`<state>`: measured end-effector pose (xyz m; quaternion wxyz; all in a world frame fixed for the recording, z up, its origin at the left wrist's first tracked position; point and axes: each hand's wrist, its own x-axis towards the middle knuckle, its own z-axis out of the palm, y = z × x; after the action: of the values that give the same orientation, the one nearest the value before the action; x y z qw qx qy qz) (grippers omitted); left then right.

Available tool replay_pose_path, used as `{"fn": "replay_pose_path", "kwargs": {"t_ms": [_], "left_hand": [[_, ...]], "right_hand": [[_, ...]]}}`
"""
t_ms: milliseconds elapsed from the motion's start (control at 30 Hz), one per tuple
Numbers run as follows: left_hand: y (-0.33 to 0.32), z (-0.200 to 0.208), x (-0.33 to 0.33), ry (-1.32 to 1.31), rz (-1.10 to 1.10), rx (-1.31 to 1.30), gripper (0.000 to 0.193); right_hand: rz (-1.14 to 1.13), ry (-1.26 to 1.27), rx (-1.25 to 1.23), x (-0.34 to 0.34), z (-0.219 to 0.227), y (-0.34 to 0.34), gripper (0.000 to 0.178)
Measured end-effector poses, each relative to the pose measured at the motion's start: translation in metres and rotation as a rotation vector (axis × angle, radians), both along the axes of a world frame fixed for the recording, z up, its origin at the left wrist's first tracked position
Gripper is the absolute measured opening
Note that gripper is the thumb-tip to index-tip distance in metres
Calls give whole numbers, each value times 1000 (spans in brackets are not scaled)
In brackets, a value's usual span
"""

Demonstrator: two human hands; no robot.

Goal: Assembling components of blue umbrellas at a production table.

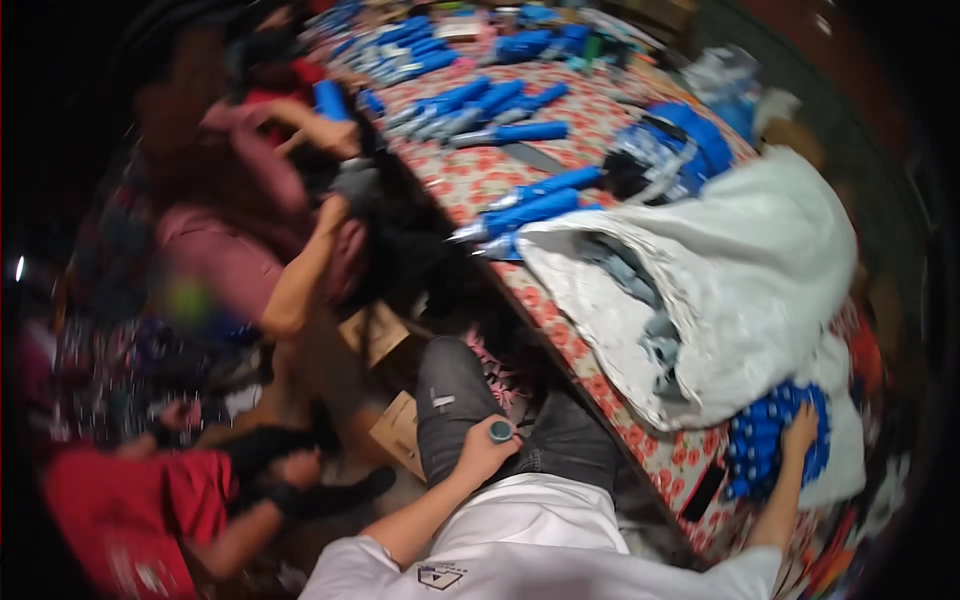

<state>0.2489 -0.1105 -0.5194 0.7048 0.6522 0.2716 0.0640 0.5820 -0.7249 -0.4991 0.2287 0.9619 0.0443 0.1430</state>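
Note:
My left hand (485, 448) rests on my thigh, closed around a small cylinder (500, 431) whose round grey-green end sticks out at the thumb side. The rest of it is hidden in the fist. Far to the right, my right hand (799, 432) is at the edge of a blue cloth with pale dots (765, 440), its fingers bent onto it and somewhat blurred. This cloth lies bunched on the table, just in front of a large white sack (770, 280). The sack lies on its side, its mouth facing left with grey-blue pieces (660, 340) inside.
A red-flowered tablecloth (590, 380) covers the long table. Several blue rolled items with grey ends (530, 212) lie along it, beside a blue bundle (685, 150). A dark phone-like slab (705, 490) lies near the edge. People in pink (225, 255) and red (140, 510) sit at left, near cardboard boxes (400, 430).

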Motion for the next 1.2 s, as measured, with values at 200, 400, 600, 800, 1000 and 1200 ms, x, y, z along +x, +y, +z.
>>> {"fn": "replay_pose_path", "kwargs": {"t_ms": [200,400,600,800,1000,1200], "left_hand": [[-2,20,-4,21,24,95,14],[-7,35,9,-49,-68,233,15],[-14,97,39,-489,-42,488,20],[0,99,20,-543,74,712,21],[20,97,-1,-427,64,709,21],[8,114,6,-450,-23,562,20]], "right_hand": [[406,44,333,-18,22,59,53],[761,-194,643,-71,101,239,43],[1183,46,1758,-134,205,399,31],[918,702,2578,-157,209,495,27],[871,869,2705,-150,212,506,39],[819,1331,2113,-190,129,521,45]]}}
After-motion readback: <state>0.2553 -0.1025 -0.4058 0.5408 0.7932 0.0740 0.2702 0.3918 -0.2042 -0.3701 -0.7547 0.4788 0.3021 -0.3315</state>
